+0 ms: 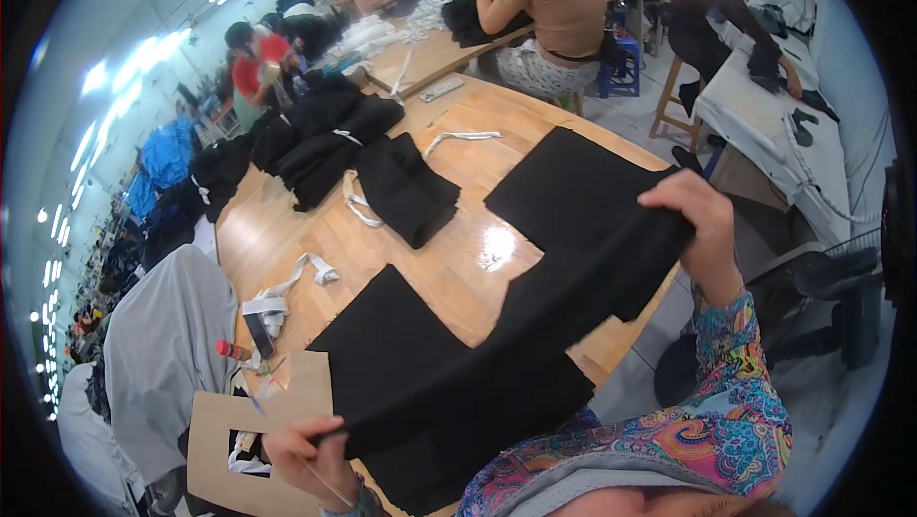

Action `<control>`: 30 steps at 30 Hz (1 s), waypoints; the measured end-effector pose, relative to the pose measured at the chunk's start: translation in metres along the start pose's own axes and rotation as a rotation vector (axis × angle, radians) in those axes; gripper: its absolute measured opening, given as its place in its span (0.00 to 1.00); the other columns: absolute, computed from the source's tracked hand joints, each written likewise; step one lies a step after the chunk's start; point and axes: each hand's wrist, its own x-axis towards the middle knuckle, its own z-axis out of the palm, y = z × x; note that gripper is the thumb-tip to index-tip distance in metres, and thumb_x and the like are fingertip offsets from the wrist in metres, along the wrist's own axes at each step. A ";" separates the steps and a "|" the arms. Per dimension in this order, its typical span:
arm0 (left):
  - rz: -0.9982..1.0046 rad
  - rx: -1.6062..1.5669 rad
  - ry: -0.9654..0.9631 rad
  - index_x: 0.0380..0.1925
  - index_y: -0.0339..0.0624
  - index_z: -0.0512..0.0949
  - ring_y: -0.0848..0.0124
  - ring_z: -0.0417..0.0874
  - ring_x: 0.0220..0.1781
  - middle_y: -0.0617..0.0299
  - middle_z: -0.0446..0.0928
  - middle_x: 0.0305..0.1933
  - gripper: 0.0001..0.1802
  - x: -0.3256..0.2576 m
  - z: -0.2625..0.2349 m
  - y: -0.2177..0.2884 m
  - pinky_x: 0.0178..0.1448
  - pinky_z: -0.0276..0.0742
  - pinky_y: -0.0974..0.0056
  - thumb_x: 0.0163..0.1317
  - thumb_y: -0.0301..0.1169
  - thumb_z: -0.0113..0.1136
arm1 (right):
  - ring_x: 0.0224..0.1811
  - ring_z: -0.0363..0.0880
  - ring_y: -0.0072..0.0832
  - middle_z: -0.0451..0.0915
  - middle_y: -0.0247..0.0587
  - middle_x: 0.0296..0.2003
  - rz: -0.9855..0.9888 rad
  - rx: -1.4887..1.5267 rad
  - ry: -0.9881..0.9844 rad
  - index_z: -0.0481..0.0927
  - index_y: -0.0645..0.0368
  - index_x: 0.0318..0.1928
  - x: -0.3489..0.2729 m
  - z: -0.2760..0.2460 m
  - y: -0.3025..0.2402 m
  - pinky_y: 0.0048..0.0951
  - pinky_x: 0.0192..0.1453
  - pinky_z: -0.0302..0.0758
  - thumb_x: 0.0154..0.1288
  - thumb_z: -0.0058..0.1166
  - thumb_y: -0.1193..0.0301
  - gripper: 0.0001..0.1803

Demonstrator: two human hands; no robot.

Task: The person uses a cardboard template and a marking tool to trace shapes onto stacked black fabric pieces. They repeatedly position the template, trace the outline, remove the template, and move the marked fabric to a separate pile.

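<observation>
Nearest, the left hand (pixel 308 452) pinches one end of a long black fabric piece (pixel 516 345), fingers closed on it; the right hand (pixel 702 221) grips the far end, stretching it diagonally above the wooden table (pixel 458 274), beyond which folded black stacks (pixel 406 188) lie.

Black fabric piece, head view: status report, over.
Left hand and right hand both gripping the black fabric piece, stretched above the wooden table. Cardboard template beside left hand. Nothing obstructing.
</observation>
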 end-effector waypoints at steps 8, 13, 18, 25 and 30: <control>-0.202 0.029 -0.189 0.24 0.39 0.68 0.78 0.67 0.25 0.66 0.67 0.23 0.11 0.089 0.141 -0.101 0.29 0.63 0.71 0.60 0.25 0.61 | 0.37 0.78 0.43 0.80 0.43 0.29 0.001 -0.354 -0.378 0.81 0.55 0.29 0.061 0.068 0.172 0.40 0.45 0.72 0.48 0.50 0.79 0.09; -0.268 -0.463 -0.055 0.30 0.42 0.68 0.73 0.82 0.30 0.60 0.75 0.32 0.07 0.156 0.205 -0.081 0.32 0.77 0.73 0.63 0.25 0.57 | 0.38 0.78 0.42 0.81 0.42 0.29 -0.126 -0.548 0.029 0.82 0.53 0.30 0.158 0.053 0.219 0.39 0.46 0.73 0.50 0.49 0.76 0.09; -0.363 -0.726 -0.104 0.32 0.41 0.67 0.67 0.84 0.35 0.52 0.78 0.43 0.08 0.134 0.232 -0.039 0.40 0.82 0.69 0.61 0.23 0.58 | 0.41 0.79 0.42 0.82 0.44 0.34 -0.149 -0.516 0.205 0.84 0.57 0.33 0.178 0.007 0.257 0.36 0.49 0.74 0.49 0.47 0.78 0.13; -0.769 -0.926 -0.402 0.31 0.40 0.68 0.69 0.82 0.37 0.50 0.78 0.44 0.07 0.005 0.311 -0.047 0.47 0.80 0.66 0.61 0.20 0.56 | 0.37 0.73 0.42 0.74 0.41 0.29 0.023 -0.781 0.074 0.85 0.47 0.28 0.035 -0.019 0.349 0.40 0.39 0.72 0.49 0.52 0.76 0.10; -0.938 -0.898 -0.467 0.33 0.40 0.68 0.72 0.80 0.40 0.53 0.78 0.44 0.08 -0.094 0.367 -0.084 0.48 0.78 0.68 0.60 0.19 0.58 | 0.40 0.81 0.45 0.82 0.47 0.36 0.680 -0.611 -0.110 0.86 0.46 0.39 -0.082 0.008 0.378 0.39 0.46 0.76 0.53 0.48 0.74 0.16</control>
